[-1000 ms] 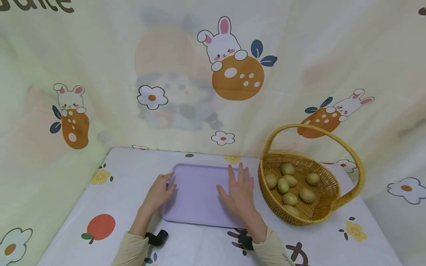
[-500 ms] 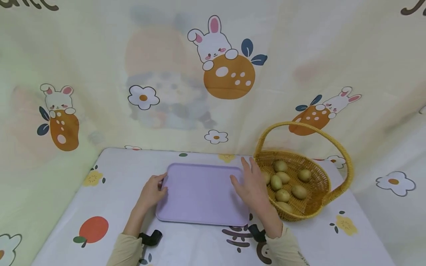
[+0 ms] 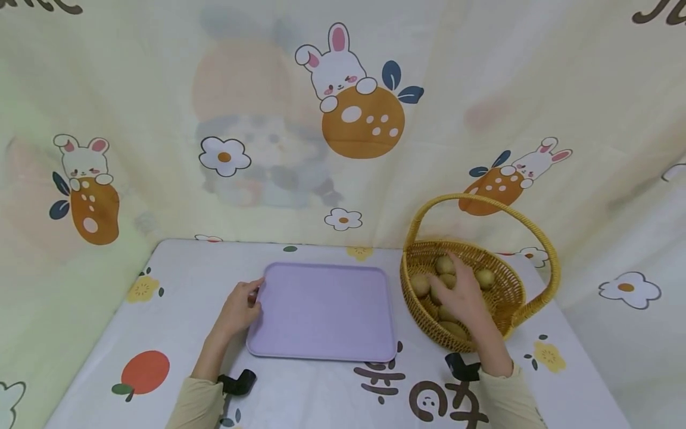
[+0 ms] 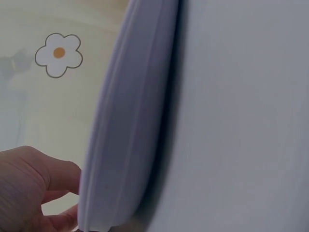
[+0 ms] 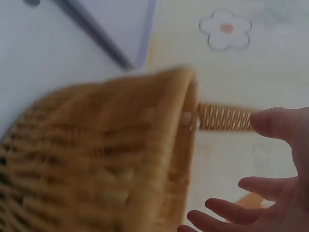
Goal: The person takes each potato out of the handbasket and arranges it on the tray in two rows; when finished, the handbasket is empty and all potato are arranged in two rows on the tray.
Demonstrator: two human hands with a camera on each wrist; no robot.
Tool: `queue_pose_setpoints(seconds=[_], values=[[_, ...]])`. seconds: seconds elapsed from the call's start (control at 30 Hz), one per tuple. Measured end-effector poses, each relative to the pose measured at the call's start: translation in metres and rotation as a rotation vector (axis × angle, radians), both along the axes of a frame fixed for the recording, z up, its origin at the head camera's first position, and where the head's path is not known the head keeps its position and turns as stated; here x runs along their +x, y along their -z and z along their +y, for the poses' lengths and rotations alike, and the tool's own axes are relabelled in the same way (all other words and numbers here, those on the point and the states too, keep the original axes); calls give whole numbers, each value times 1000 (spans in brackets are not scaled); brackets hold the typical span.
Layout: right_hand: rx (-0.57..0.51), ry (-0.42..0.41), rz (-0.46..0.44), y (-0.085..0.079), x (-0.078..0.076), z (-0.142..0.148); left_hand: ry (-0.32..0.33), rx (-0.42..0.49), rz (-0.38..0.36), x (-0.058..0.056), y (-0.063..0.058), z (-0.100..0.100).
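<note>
A wicker basket [image 3: 423,322] with a tall arched handle stands at the table's right side. In it lie several oval, yellow-brown potatoes [image 3: 485,279]. Over the basket my right hand [image 3: 466,298] reaches with spread fingers and hides some of the potatoes; in the right wrist view those fingers [image 5: 227,210] hold nothing. A shallow lilac tray [image 3: 324,313] lies flat in the middle of the table. My left hand [image 3: 238,310] is at the tray's left edge, its fingertips touching the rim, as the left wrist view also shows.
A white printed cloth [image 3: 300,393] covers the table. Behind it hangs a patterned curtain [image 3: 268,179], close to the back of the basket. The basket's handle [image 3: 538,238] arches above the right hand's work area. Each wrist carries a black device [image 3: 238,382].
My right hand has moved right, from above the tray to above the potatoes in the basket. My left hand stays by the tray's left edge. The head view has shifted slightly.
</note>
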State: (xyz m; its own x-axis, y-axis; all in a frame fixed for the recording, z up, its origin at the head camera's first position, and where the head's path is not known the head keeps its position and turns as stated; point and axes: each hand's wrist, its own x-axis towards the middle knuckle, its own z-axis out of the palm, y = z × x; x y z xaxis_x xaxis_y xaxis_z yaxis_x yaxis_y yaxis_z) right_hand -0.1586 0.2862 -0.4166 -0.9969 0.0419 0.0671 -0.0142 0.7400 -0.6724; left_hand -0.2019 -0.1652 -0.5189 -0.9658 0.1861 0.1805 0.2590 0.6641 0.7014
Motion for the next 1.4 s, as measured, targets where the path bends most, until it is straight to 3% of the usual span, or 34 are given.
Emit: queue_pose_setpoints(seconds=[0.3,0.63,0.8,1.03,1.4], values=[[0,81,-105,15,1,39,1,7,-10,-2,5,-3],[68,136,-175,39,2,59,-3,30,-16,-2,6,-8],[63,153,-206,39,3,63,0,27,-26,-3,6,-7],[140,200,-205,40,2,66,-2,15,-42,-3,4,-5],[104,218,-171,40,4,63,-6,10,-39,-3,5,-6]])
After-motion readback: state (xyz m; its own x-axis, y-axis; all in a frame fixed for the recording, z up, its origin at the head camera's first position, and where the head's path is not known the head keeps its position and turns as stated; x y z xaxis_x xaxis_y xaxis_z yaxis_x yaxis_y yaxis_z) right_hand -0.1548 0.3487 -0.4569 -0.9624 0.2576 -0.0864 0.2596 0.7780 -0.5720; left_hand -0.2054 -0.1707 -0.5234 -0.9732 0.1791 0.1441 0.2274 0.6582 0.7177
